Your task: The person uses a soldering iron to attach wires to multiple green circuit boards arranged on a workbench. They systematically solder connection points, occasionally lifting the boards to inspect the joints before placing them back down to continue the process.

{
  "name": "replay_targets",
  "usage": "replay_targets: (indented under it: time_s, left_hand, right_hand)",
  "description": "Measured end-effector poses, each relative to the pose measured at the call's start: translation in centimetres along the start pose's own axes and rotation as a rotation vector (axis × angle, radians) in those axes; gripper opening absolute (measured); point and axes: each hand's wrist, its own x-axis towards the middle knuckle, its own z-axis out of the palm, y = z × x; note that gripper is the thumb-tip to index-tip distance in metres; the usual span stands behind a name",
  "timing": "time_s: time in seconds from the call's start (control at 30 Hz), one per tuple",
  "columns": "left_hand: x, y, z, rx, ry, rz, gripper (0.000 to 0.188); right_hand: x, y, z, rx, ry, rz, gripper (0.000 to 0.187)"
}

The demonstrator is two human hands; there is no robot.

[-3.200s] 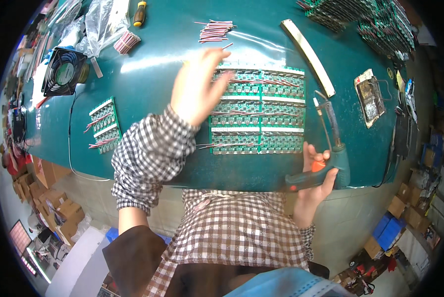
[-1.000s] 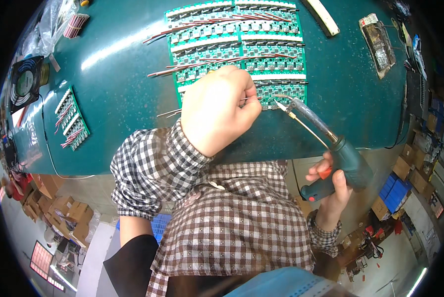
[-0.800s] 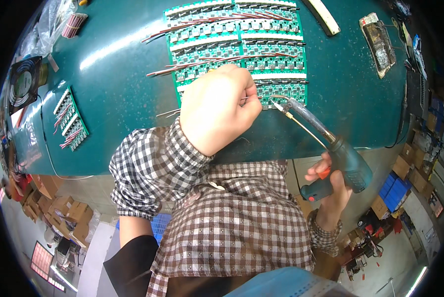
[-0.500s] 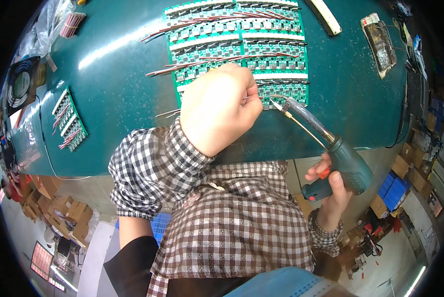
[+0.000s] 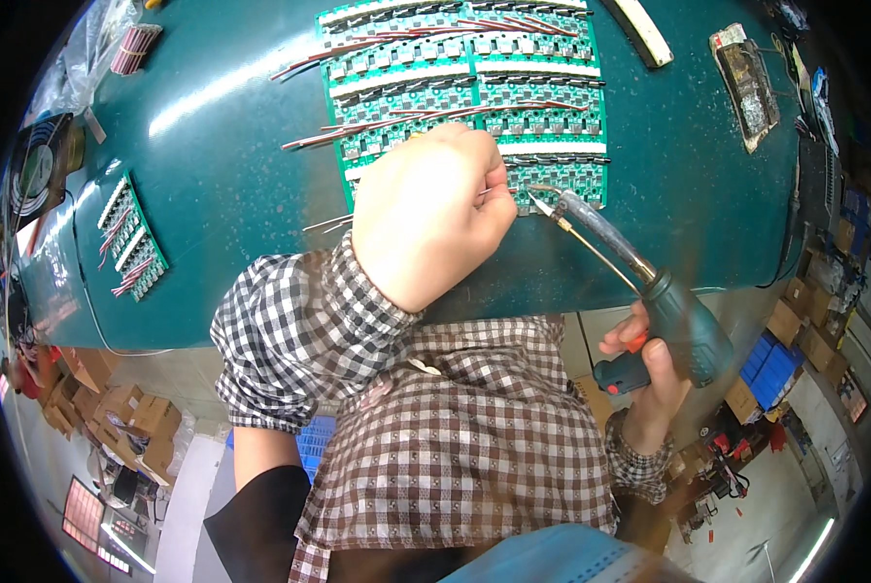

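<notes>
A green panel of circuit boards (image 5: 532, 122) lies on the bench, with white strips and rows of small parts. Red and dark wires (image 5: 307, 143) stretch across it, their ends sticking out past its left edge. Over the panel's near edge, my left hand (image 5: 435, 209) is closed in a pinch on a thin wire (image 5: 485, 191); its back hides part of the boards. My right hand (image 5: 659, 374) grips the green soldering gun (image 5: 686, 325) by its handle, fingers near the red trigger. The gun's tip and thin feed tube meet at the near row of boards, just right of my left fingertips.
A smaller board panel with wires (image 5: 132, 241) lies at left, near a black fan (image 5: 39, 167). At far left sit a wire bundle (image 5: 136, 49) and clear plastic bags. A dark-and-white bar (image 5: 639, 34) and a stained metal tray (image 5: 746, 92) lie at far right.
Both hands and the soldering gun hold nearly the same place. The view has shifted very slightly; nothing else has visibly moved.
</notes>
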Motion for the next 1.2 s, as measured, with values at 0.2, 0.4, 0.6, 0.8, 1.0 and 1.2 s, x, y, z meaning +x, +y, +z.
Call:
replay_targets:
  time_s: [0.2, 0.4, 0.6, 0.8, 1.0, 1.2]
  left_hand:
    - [-0.10, -0.11, 0.01, -0.010, 0.025, 0.006, 0.005]
    - [-0.12, -0.07, -0.02, -0.024, 0.019, 0.003, 0.005]
    - [-0.08, -0.15, 0.03, -0.006, 0.016, 0.013, 0.005]
    - [-0.20, -0.46, 0.39, 0.006, 0.056, 0.091, 0.012]
    - [-0.23, -0.11, 0.23, 0.008, 0.048, 0.031, 0.007]
    - [-0.27, -0.04, 0.31, 0.013, 0.061, 0.038, 0.009]
  right_hand:
    - [0.11, 0.24, -0.76, 0.087, -0.063, 0.020, 0.044]
    - [0.19, -0.33, 0.14, -0.024, -0.028, -0.001, 0.053]
    - [0.06, -0.02, 0.03, -0.018, -0.024, -0.013, 0.052]
    - [0.17, -0.02, 0.03, -0.003, -0.058, -0.029, 0.052]
    - [0.14, 0.01, -0.15, -0.022, -0.080, -0.020, 0.051]
    - [0.03, -0.08, 0.09, 0.064, -0.047, 0.007, 0.043]
